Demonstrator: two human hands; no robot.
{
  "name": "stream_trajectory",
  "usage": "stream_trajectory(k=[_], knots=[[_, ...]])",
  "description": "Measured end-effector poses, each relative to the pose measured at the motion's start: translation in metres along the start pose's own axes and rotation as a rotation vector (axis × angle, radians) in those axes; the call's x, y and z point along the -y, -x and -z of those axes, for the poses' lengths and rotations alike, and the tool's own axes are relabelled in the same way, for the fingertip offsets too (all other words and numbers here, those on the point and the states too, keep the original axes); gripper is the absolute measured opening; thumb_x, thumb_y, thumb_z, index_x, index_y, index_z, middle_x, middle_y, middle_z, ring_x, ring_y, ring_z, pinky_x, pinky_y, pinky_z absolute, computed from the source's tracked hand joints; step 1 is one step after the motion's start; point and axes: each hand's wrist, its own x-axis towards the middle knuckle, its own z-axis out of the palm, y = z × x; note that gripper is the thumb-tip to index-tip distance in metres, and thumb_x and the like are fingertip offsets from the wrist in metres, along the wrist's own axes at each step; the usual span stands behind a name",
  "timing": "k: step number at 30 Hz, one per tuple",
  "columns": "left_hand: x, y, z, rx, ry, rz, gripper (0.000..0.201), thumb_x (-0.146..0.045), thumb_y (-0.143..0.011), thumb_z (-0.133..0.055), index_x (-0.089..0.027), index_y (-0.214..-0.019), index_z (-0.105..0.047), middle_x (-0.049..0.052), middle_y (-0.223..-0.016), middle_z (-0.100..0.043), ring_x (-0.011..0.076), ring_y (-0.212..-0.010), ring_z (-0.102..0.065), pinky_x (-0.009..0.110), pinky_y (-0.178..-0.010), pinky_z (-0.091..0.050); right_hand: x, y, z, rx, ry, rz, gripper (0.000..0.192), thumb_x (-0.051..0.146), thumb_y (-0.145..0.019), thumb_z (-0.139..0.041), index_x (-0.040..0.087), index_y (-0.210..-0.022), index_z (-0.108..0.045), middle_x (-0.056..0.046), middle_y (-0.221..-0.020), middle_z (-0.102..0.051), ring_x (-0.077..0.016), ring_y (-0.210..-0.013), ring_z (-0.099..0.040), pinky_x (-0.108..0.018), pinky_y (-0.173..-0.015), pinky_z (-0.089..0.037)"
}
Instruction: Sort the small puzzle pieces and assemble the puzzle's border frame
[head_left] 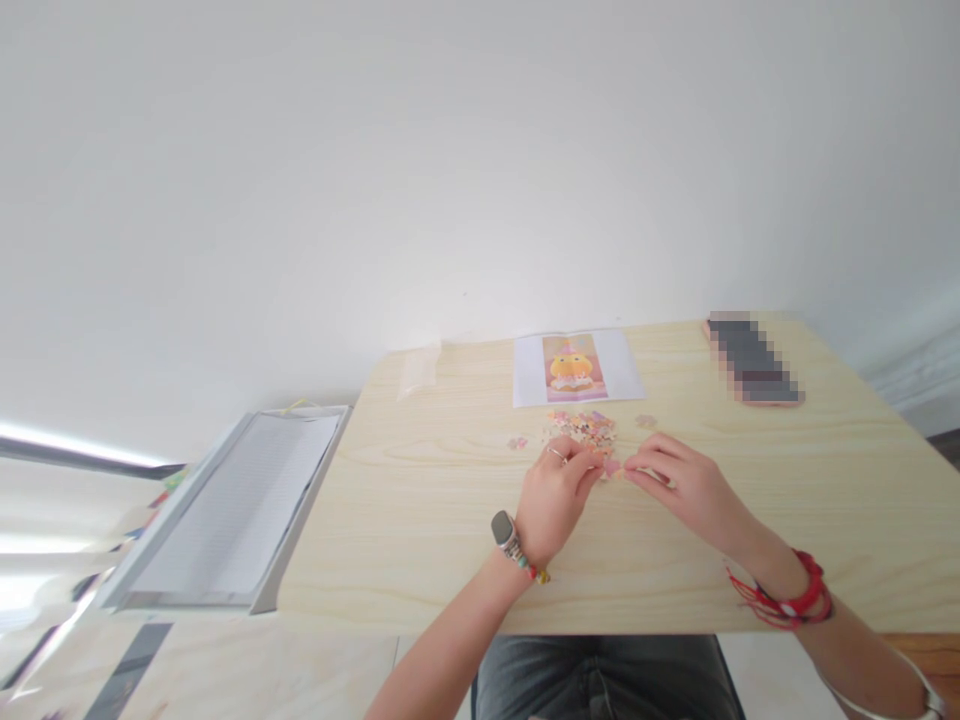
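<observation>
Jigsaw pile: small loose jigsaw pieces [589, 428], heaped on the wood-grain table [420, 530] just beyond my hands; left fingers overlap its near edge.
Left hand: my left hand [553, 497] is closed in a pinch, fingertips on the pink-and-yellow pieces [613, 467] at the pile's near side.
Right hand: my right hand [686, 487] also pinches, thumb and forefinger meeting those pieces from the other side; exact grip partly hidden.
Set-aside pieces: one little cluster [517, 442] left of the pile, another cluster [646, 421] right of it; I can't tell if either is joined.
Reference sheet: white paper with a yellow cartoon picture [573, 370], flat behind the pile.
Progress: early, I judge; no large joined section visible, most pieces loose. Link between the pinched pieces too small to confirm.
Table edges: clear plastic bag [420, 371] far left, smartphone [756, 362] far right, blurred out.
</observation>
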Motion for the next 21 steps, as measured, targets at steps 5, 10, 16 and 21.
stream_trajectory(k=[5,10,16,21], knots=[[-0.001,0.004,-0.001,0.023,-0.010,-0.014,0.011,-0.019,-0.084,-0.053,-0.020,-0.084,-0.064,0.003,-0.082,-0.056,0.0137,-0.077,-0.054,0.023,-0.067,-0.046,-0.001,0.002,-0.004,-0.014,0.003,0.001,0.019,0.030,-0.087,-0.045,0.022,-0.083,-0.062,-0.004,-0.079,-0.059,-0.0149,-0.071,-0.058,-0.026,-0.061,-0.048],[-0.004,-0.007,-0.008,0.097,-0.108,-0.028,0.014,-0.020,-0.086,-0.049,-0.021,-0.084,-0.063,0.004,-0.085,-0.056,0.0141,-0.078,-0.055,0.025,-0.068,-0.047,-0.008,0.006,-0.001,0.004,0.048,-0.007,0.022,0.030,-0.087,-0.044,0.023,-0.079,-0.063,-0.003,-0.078,-0.060,-0.0144,-0.068,-0.058,-0.027,-0.061,-0.048],[-0.019,-0.061,-0.035,0.162,-0.418,-0.207,0.018,-0.015,-0.087,-0.043,-0.014,-0.083,-0.060,0.004,-0.086,-0.055,0.0170,-0.087,-0.057,0.025,-0.067,-0.046,-0.052,-0.002,0.014,0.004,0.113,-0.097,0.028,0.034,-0.088,-0.041,0.022,-0.079,-0.064,-0.004,-0.074,-0.059,-0.0163,-0.065,-0.057,-0.031,-0.061,-0.048],[-0.024,-0.087,-0.056,0.179,-0.424,-0.228,0.026,-0.007,-0.086,-0.033,-0.010,-0.084,-0.059,0.004,-0.085,-0.054,0.0156,-0.085,-0.058,0.024,-0.067,-0.045,-0.087,-0.016,0.016,0.106,0.174,-0.123,0.031,0.034,-0.087,-0.043,0.019,-0.071,-0.064,-0.006,-0.072,-0.060,-0.0178,-0.069,-0.058,-0.032,-0.065,-0.047]])
